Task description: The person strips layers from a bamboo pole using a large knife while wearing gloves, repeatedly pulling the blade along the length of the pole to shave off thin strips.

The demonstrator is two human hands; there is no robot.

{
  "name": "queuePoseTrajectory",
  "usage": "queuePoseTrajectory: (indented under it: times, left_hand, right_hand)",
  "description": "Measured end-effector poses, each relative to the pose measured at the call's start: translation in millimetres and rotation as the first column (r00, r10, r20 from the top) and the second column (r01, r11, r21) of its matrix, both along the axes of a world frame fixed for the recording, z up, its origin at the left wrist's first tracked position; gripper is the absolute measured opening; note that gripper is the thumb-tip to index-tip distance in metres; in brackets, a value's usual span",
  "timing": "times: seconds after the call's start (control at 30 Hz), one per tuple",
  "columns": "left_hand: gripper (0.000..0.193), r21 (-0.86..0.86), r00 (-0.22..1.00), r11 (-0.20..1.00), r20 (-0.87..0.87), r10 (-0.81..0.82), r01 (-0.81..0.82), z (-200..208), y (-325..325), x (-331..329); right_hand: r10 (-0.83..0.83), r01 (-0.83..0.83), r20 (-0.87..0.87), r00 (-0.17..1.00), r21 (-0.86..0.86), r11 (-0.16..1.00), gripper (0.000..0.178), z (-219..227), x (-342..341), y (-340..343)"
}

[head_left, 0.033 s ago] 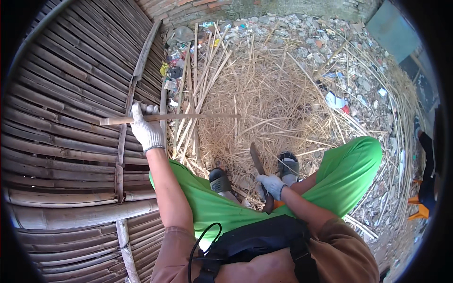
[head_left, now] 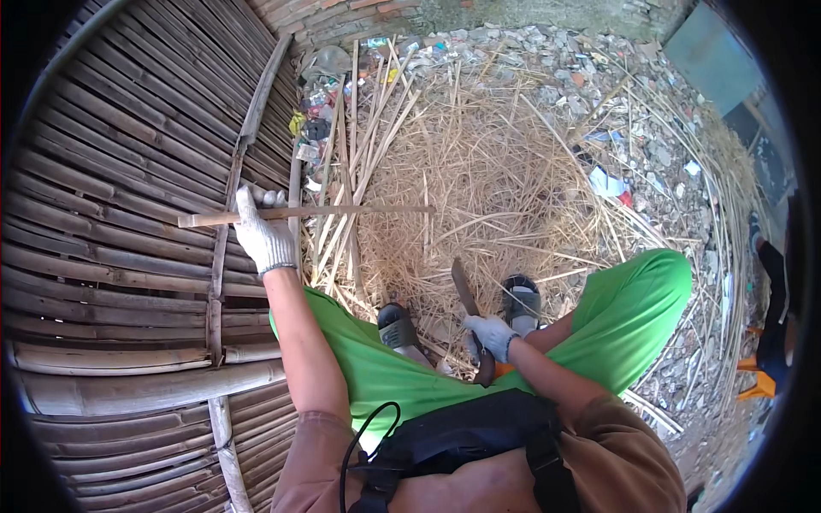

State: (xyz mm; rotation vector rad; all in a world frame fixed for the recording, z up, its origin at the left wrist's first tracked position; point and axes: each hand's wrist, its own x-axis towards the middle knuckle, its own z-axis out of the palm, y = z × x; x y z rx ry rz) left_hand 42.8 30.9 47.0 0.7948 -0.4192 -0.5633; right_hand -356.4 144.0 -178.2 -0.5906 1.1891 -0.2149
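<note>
My left hand (head_left: 263, 235), in a white knit glove, is closed round a long, flat bamboo strip (head_left: 368, 209). The strip lies level across the view, one short end past the hand to the left and the longer end over the straw. Low between my knees, my right hand (head_left: 492, 336), gloved too, grips a knife (head_left: 464, 287) with a dark, broad blade. Its blade points up and away, and its dark curved handle (head_left: 485, 370) shows below the glove. The blade and the strip are apart.
A bamboo-slat wall (head_left: 111, 214) stands close on the left. Shavings (head_left: 487, 162) cover the ground ahead, with loose bamboo strips (head_left: 351, 171) beside them. Rubble (head_left: 658, 154) and litter lie beyond, before a brick wall (head_left: 368, 19). At far right are another person's leg (head_left: 774, 291) and an orange stool (head_left: 757, 378).
</note>
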Motion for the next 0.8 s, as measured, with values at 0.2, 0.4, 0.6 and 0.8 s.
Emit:
queuePoseTrajectory:
  times: [0.2, 0.4, 0.6, 0.8]
  left_hand:
    - [0.024, -0.058, 0.998, 0.996, 0.016, -0.06, 0.061, 8, -7, -7]
    - [0.054, -0.351, 0.94, 0.875, 0.063, -0.334, 0.335, 17, 1, -13]
    - [0.046, -0.187, 0.956, 0.942, 0.146, -0.255, 0.279, -4, -8, 5]
    - [0.036, -0.043, 0.941, 0.998, 0.333, 0.065, -0.054, -2, -5, 4]
  right_hand:
    - [0.049, -0.049, -0.055, 0.997, -0.009, 0.999, 0.034, -20, 2, -7]
    - [0.072, -0.076, -0.092, 0.993, -0.043, 0.996, 0.034, -22, 8, -7]
    - [0.086, -0.093, -0.097, 0.992, -0.067, 0.993, 0.034, -18, 10, -7]
    - [0.099, -0.105, -0.087, 0.991, -0.064, 0.992, 0.035, -25, 5, -9]
